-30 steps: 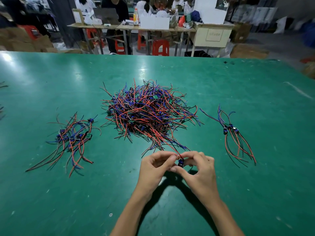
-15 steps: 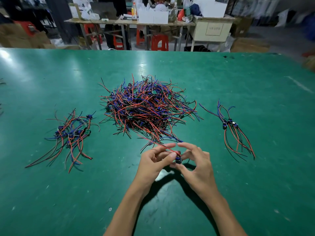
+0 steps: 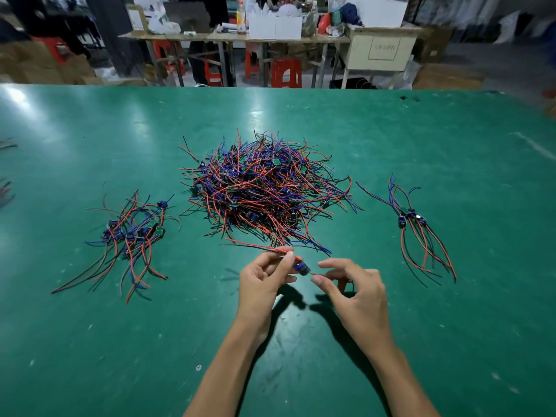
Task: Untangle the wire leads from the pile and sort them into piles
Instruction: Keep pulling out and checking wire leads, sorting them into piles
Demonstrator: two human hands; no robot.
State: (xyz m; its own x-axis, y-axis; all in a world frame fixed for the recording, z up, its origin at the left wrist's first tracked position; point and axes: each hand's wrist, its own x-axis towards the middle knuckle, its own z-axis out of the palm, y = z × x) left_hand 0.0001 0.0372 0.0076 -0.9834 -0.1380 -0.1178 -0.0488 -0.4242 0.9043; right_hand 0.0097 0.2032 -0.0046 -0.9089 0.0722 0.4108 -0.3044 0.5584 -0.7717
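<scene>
Hands: no longer joined; a gap now separates them. Left hand (image 3: 264, 278): now alone pinches the wire lead (image 3: 301, 267) by its small blue part, lifted slightly toward the pile; red and black strands trail off to its left. Right hand (image 3: 353, 291): drawn back to the right of the lead, fingers (image 3: 331, 263) loosely curled; whether it still pinches a strand end cannot be told.

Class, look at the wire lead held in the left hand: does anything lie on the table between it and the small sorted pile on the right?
Nothing visible: only bare green table separates the wire lead from the right pile.
</scene>
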